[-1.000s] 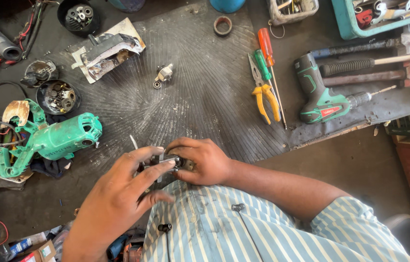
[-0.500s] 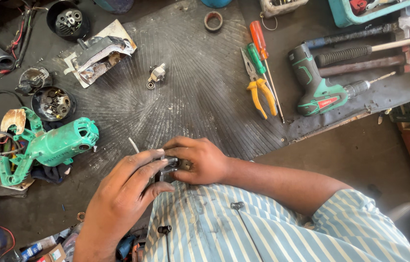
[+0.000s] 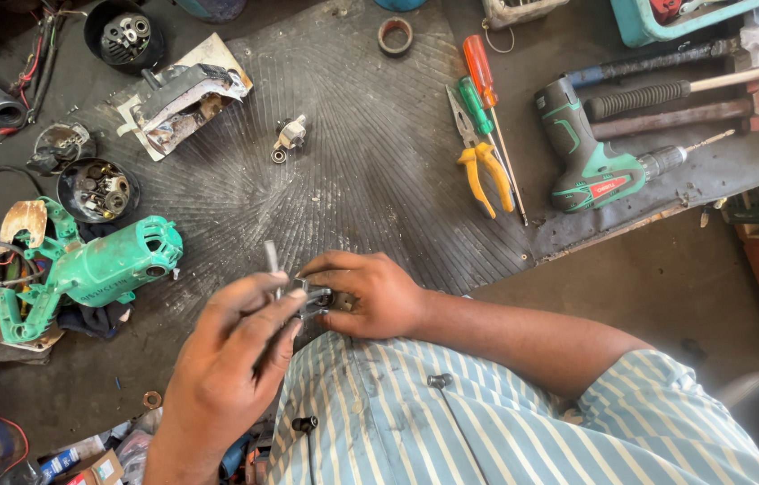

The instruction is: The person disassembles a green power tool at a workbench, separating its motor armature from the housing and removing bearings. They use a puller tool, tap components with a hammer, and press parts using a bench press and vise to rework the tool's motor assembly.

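Since the earlier frame my view has shifted slightly; both hands have stayed together at the bench edge, close to my striped shirt [image 3: 451, 422]. I judge the work on the part continues, with no change of grip evident. My left hand [image 3: 231, 359] has its fingers curled narrowly round a small dark metal part [image 3: 312, 296], with a thin metal pin [image 3: 271, 262] standing up beside the fingertips. My right hand [image 3: 370, 292] is closed on the same part from the other side. The part sits between both hands, above the rubber mat [image 3: 353, 153]. The green tool housing [image 3: 97, 269] lies untouched to the left; pliers [image 3: 483, 166] and drill [image 3: 600, 166] sit well apart.
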A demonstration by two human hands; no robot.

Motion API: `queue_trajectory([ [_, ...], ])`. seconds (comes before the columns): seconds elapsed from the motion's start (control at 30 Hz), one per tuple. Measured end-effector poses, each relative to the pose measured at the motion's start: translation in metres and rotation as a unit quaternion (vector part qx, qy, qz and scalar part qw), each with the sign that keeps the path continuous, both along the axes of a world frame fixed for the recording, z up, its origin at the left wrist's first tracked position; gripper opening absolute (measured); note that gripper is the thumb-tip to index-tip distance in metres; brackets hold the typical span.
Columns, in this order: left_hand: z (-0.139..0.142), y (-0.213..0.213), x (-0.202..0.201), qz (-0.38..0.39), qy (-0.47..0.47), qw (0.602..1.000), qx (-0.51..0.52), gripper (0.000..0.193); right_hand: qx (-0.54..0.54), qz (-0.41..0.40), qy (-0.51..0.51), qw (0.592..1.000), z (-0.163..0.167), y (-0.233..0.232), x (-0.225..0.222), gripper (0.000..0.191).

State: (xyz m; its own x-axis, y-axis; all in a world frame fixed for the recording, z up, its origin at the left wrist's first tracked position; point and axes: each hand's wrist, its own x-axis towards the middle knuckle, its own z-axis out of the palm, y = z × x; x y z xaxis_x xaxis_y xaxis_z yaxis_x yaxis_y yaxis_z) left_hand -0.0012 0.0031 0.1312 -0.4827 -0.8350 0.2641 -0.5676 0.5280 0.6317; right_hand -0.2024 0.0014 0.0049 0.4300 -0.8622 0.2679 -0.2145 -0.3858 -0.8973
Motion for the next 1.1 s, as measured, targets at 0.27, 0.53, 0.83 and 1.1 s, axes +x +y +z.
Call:
queue_trajectory([
  [0.27,-0.003,0.002,0.004,0.102,0.012,0.988,0.117,0.041,0.001,0.0,0.004,1.0,-0.005,0.002,0.0,0.039],
  [0.53,-0.005,-0.003,0.011,-0.032,-0.088,0.992,-0.089,0.027,0.011,0.001,0.004,1.0,-0.003,-0.001,-0.003,0.039],
  [0.83,0.0,-0.009,0.021,0.004,-0.106,0.993,-0.057,0.023,-0.003,0.001,0.007,1.0,-0.004,0.002,-0.004,0.038],
  [1.1,0.008,-0.01,0.02,-0.018,-0.128,0.991,-0.031,0.063,-0.034,0.03,0.029,0.999,-0.004,0.006,0.005,0.044],
])
